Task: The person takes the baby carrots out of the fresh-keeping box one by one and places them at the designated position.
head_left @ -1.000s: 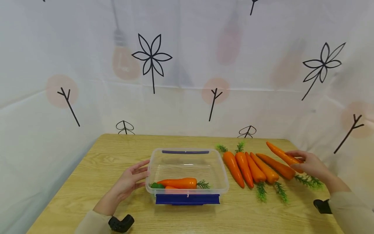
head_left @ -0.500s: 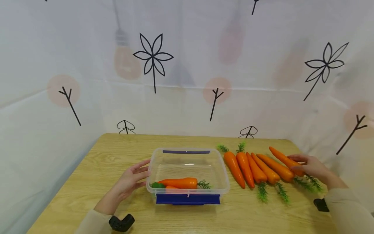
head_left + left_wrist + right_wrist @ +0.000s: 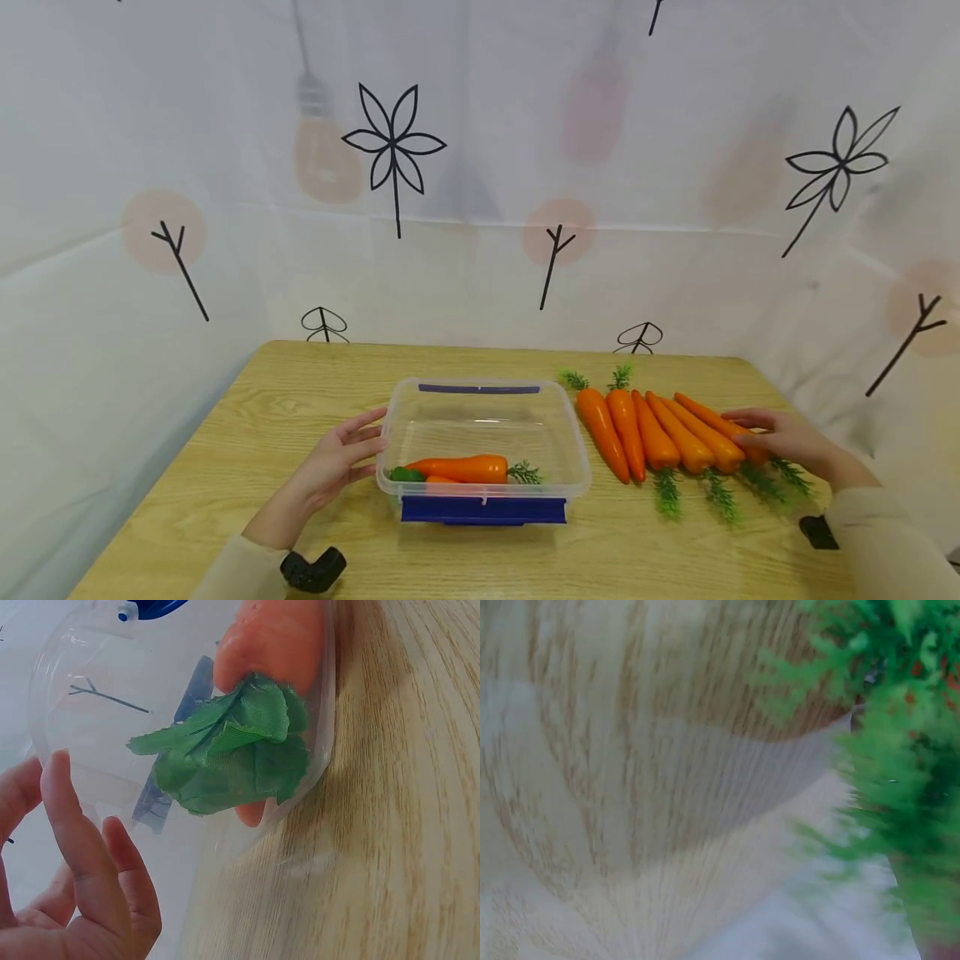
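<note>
A clear plastic container (image 3: pixel 579 442) with blue clasps stands at mid-table. My left hand (image 3: pixel 326 467) rests its loosely bent fingers against the container's left side; they show at its wall in the left wrist view. Inside, an orange carrot (image 3: pixel 465 469) with a feathery top lies over another orange piece, beside green leaves (image 3: pixel 232 750). To the right, my right hand (image 3: pixel 791 442) holds the thick end of the outermost carrot (image 3: pixel 705 412), which lies against the row. Blurred green carrot tops (image 3: pixel 907 772) fill the right side of the right wrist view.
Several carrots (image 3: pixel 602 433) lie side by side right of the container, some tops pointing back, others forward. The wooden table (image 3: pixel 300 383) ends at a white printed cloth (image 3: pixel 480 275) behind it. Black wrist devices (image 3: pixel 313 570) sit on both sleeves.
My right hand has lowered the carrot and brought it left against the row, and the carrots on the row's right now lie closer together. The left hand and container stay put.
</note>
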`<state>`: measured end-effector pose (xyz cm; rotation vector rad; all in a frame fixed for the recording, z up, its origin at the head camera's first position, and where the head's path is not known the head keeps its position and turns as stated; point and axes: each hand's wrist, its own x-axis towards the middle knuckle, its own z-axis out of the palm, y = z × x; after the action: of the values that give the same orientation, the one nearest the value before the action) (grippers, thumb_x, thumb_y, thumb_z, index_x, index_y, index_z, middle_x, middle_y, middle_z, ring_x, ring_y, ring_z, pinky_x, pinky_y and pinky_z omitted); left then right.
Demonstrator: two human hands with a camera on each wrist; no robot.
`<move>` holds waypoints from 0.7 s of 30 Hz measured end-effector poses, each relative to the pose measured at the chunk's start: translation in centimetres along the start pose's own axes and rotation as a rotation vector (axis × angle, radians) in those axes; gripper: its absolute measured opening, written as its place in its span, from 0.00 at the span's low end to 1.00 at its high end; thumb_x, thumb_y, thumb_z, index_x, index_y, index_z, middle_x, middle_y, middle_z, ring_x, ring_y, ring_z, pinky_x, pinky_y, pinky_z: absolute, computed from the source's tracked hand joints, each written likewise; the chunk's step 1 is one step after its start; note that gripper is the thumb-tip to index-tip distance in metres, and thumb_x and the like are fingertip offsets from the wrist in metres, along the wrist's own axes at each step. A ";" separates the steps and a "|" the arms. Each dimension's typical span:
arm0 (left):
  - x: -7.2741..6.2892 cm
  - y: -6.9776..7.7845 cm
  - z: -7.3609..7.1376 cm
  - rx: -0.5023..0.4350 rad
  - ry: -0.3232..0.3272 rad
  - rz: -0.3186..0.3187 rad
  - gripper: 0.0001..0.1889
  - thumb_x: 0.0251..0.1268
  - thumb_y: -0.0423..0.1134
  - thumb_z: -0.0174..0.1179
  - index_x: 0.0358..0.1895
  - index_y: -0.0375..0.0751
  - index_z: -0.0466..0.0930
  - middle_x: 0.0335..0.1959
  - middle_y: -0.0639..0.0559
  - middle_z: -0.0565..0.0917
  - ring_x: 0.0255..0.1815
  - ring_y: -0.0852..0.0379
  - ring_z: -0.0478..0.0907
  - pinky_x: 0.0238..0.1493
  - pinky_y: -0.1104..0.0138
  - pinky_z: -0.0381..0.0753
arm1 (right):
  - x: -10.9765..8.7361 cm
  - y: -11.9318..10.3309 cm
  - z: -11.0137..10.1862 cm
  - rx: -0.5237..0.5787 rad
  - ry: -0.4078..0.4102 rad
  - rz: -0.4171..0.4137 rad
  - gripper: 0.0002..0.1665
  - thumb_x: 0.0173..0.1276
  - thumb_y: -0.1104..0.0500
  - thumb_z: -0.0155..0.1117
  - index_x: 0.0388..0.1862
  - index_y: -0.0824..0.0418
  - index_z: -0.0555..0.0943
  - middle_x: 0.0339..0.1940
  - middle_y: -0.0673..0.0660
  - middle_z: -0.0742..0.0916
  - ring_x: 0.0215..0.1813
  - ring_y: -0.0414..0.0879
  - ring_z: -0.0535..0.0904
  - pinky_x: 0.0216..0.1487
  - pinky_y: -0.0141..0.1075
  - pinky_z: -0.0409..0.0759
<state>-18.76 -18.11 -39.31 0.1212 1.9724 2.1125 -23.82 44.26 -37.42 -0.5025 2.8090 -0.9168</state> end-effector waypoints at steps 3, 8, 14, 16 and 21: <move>0.0 0.0 0.0 0.003 0.000 0.002 0.35 0.64 0.37 0.60 0.71 0.35 0.54 0.64 0.31 0.63 0.50 0.49 0.76 0.41 0.67 0.79 | 1.0 3.5 -0.2 0.015 -0.022 -0.002 0.28 0.70 0.57 0.55 0.64 0.71 0.67 0.54 0.75 0.75 0.51 0.57 0.76 0.39 0.42 0.78; 0.0 0.1 -0.1 0.005 -0.005 0.003 0.34 0.64 0.36 0.59 0.71 0.35 0.54 0.65 0.31 0.62 0.51 0.48 0.75 0.41 0.67 0.79 | 1.0 2.7 0.1 0.005 0.057 0.002 0.27 0.70 0.58 0.56 0.62 0.72 0.68 0.52 0.75 0.76 0.47 0.56 0.78 0.39 0.46 0.78; 0.1 0.1 -0.1 0.004 -0.007 -0.001 0.34 0.65 0.36 0.58 0.71 0.36 0.54 0.65 0.31 0.63 0.51 0.49 0.75 0.41 0.66 0.79 | 0.8 0.8 -0.7 -0.005 0.097 -0.035 0.24 0.71 0.61 0.54 0.59 0.77 0.67 0.50 0.77 0.76 0.46 0.60 0.77 0.36 0.40 0.79; 0.2 0.1 -0.1 0.006 -0.005 -0.004 0.34 0.65 0.36 0.58 0.71 0.36 0.54 0.65 0.32 0.63 0.51 0.49 0.75 0.42 0.66 0.79 | 0.8 0.1 -1.0 -0.017 0.110 -0.039 0.24 0.71 0.61 0.54 0.59 0.75 0.67 0.50 0.76 0.76 0.45 0.55 0.78 0.35 0.38 0.78; 0.1 0.0 -0.1 0.014 0.000 -0.005 0.33 0.65 0.36 0.58 0.71 0.36 0.54 0.65 0.32 0.63 0.51 0.49 0.75 0.41 0.66 0.79 | 1.4 -1.8 -1.6 -0.027 0.145 -0.060 0.25 0.71 0.59 0.55 0.60 0.73 0.67 0.52 0.74 0.76 0.42 0.31 0.76 0.36 0.35 0.78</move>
<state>-18.90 -18.22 -39.35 0.1191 1.9856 2.0957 -25.00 43.30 -35.15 -0.5485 2.9546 -0.9644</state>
